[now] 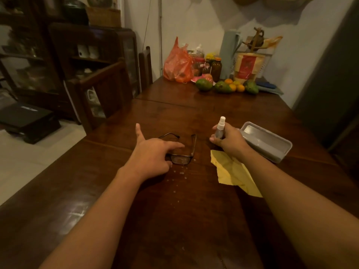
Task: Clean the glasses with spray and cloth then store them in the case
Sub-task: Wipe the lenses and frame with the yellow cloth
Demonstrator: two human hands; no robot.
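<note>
Black-framed glasses [182, 159] lie on the dark wooden table [194, 220] with their temples unfolded and pointing away from me. My left hand [153, 154] hovers over their left half with fingers spread, covering one lens; whether it touches the frame I cannot tell. My right hand [230, 141] grips a small clear spray bottle [220, 129] with a white nozzle, held upright to the right of the glasses. A yellow cloth [233, 171] lies flat partly under my right forearm. An open grey case [268, 141] sits behind my right hand.
Small droplets [178, 175] dot the wood in front of the glasses. At the far end stand an orange plastic bag [177, 65], jars, mangoes and oranges [223, 86]. Chairs [104, 90] line the table's left edge.
</note>
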